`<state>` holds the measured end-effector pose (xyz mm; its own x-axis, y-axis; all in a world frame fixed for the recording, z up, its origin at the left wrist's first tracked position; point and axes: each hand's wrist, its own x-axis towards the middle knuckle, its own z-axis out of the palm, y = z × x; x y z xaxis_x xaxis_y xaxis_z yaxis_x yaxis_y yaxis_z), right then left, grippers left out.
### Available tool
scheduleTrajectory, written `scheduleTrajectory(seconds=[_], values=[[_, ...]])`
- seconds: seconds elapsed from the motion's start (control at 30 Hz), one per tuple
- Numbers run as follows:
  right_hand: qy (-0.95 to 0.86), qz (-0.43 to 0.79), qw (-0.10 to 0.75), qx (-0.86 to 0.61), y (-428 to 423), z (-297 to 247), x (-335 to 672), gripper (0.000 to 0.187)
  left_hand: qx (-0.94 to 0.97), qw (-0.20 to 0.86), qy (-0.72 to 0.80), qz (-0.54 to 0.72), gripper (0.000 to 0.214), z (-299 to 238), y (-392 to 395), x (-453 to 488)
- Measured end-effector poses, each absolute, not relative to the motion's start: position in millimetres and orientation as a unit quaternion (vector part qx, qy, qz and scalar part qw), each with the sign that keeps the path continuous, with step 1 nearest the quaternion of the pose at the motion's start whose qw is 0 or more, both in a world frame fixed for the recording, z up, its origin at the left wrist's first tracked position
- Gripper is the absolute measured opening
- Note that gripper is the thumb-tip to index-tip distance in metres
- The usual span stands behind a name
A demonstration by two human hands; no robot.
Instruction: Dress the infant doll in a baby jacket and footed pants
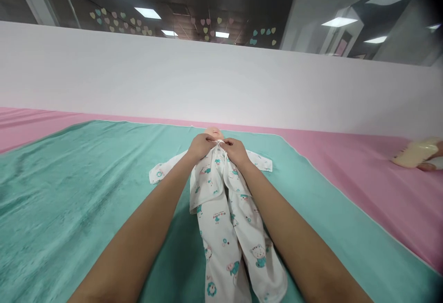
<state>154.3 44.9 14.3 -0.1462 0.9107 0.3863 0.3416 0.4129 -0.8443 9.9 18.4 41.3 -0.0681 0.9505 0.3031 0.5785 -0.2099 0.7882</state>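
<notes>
A baby doll (pixel 213 133) lies on its back on a teal towel (pixel 76 192), head away from me. It wears a white printed romper (pixel 224 220) with small animal pictures. My left hand (pixel 200 147) and my right hand (pixel 236 150) meet at the romper's neckline, just under the doll's chin. Both hands pinch the fabric edges there, fingers closed. The romper's front hangs partly apart below my hands. Its sleeves spread to either side and its legs reach toward me.
The towel covers a pink sheet (pixel 374 178) on a flat surface. A white partition wall (pixel 221 86) runs along the far side. At the right edge a pale cream object (pixel 415 153) lies on the pink sheet, beside what looks like another person's hand.
</notes>
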Motion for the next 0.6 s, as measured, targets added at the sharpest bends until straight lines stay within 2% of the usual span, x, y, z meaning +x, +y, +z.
scheduleTrajectory(seconds=[0.1, 0.23, 0.47, 0.6], values=[[-0.674, 0.324, 0.496, -0.442, 50.4, 10.4, 156.0, 0.02, 0.669, 0.167, 0.607, 0.394, 0.028, 42.4, 18.7, 12.5], [-0.65, 0.351, 0.531, -0.415, 53.3, 7.7, 155.9, 0.021, 0.667, 0.153, 0.607, 0.403, 0.022, 41.1, 20.7, 13.1], [-0.644, 0.399, 0.524, -0.389, 48.9, 7.4, 155.4, 0.025, 0.541, 0.369, 0.55, 0.518, 0.015, 39.2, 19.6, 10.5], [-0.663, 0.357, 0.524, -0.397, 50.1, 5.4, 155.2, 0.027, 0.507, 0.407, 0.532, 0.543, 0.003, 41.1, 16.4, 12.5]])
